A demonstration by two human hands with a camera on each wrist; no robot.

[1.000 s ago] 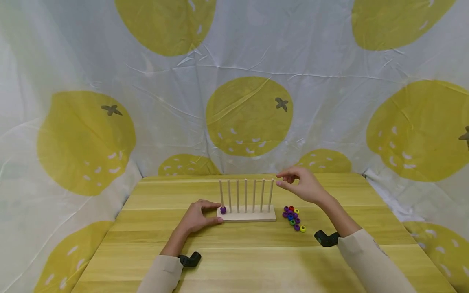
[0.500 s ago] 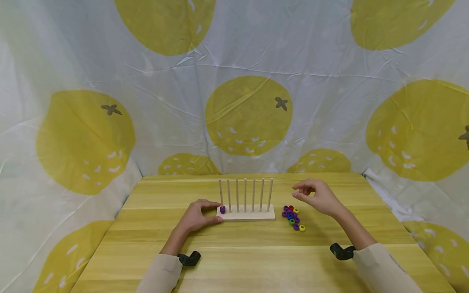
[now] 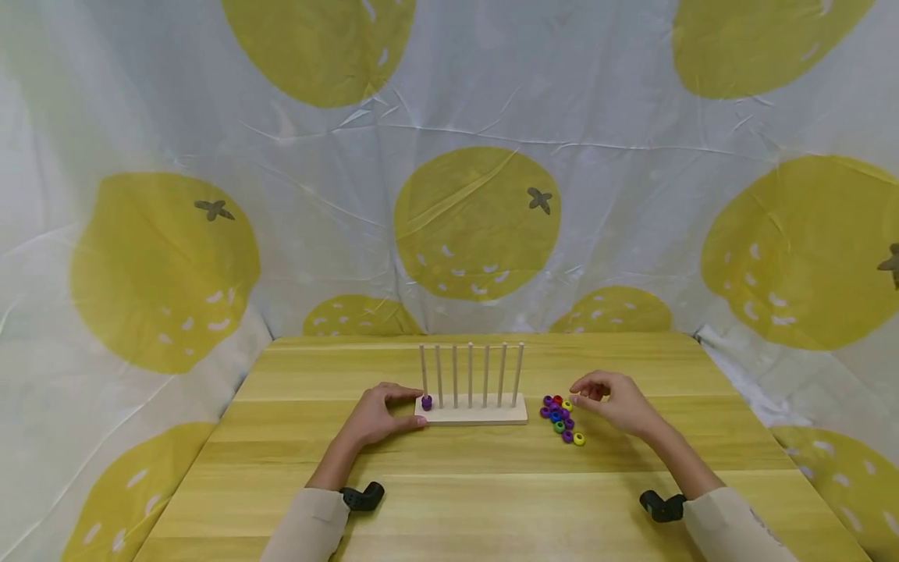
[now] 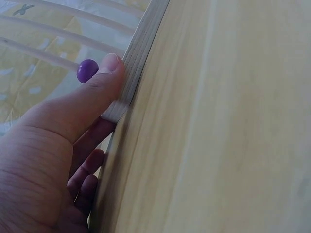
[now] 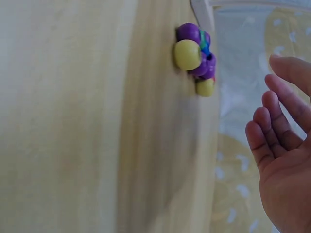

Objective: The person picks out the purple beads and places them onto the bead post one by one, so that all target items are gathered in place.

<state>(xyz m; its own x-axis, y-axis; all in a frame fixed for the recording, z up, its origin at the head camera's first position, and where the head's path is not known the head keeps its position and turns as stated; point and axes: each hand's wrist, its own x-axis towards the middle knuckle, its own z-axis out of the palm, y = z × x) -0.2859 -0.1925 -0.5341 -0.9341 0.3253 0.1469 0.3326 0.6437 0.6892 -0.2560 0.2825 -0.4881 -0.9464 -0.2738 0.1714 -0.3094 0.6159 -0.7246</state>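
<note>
Head view: the rack sits on the worktop, its long axis running left to right, its row of slim pegs pointing straight up. The left grip holds the base's left end, next to a purple bead at the foot of the leftmost peg. The loose beads lie clustered past the base's right end. The right grip is just beside them, thumb and fingertips slightly parted, with nothing visible in it.

Left wrist view: the thumb presses the base's front edge with a finger behind, a narrow hold. The rack is wooden, so it should be stiff and fairly light; the base end is the sound place to steady it, since the thin pegs look easier to snap.

Right wrist view: the thumb stands apart from the fingers, and the beads are clear of them. They look glossy and hard, probably very light and apt to roll; a fingertip pinch across opposite sides should suit. Being nearly round, they have no obvious long axis, but the nearest yellow bead seems to turn its hole upward.
</note>
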